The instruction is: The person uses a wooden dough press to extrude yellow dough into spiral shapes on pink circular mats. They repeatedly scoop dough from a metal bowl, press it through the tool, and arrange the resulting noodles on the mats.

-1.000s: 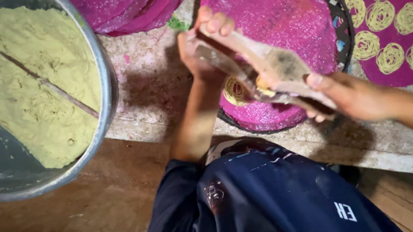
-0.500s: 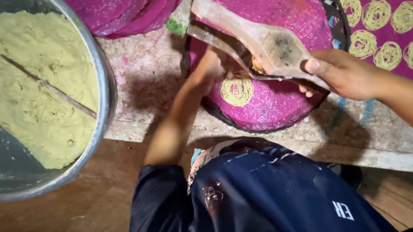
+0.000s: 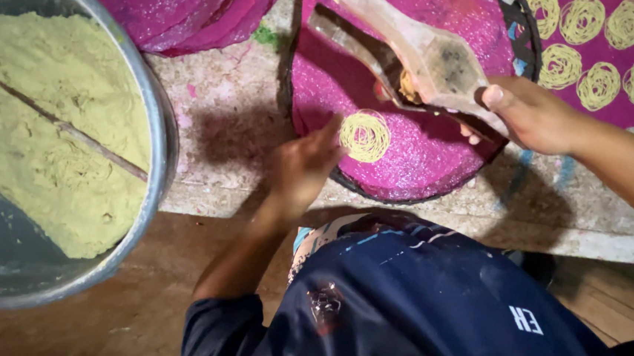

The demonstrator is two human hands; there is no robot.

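**One coil down on the pink tray**

We see our right hand (image 3: pixel 532 114) closed around the wooden press (image 3: pixel 412 52), thumb on top, holding it tilted above the round tray (image 3: pixel 435 170); the press has two long wooden arms that reach away toward the far rim, and a bit of yellow dough shows between them. Our left hand (image 3: pixel 305 168) lies at the near left edge of the tray, fingers loosely bent and holding nothing, its fingertips just beside the single dough coil (image 3: pixel 365 136) on the pink cloth; whether they touch the coil we cannot tell. The tray sits on a worn, speckled desk (image 3: pixel 232 139); to the right lies a pink sheet (image 3: pixel 609 98) covered with many yellow coils, well apart from the single one; at the left stands a big metal bowl (image 3: pixel 156 130) of yellow dough (image 3: pixel 39 138) with a thin stick (image 3: pixel 68 130) lying across it; more pink cloths (image 3: pixel 187 16) lie stacked at the far edge.
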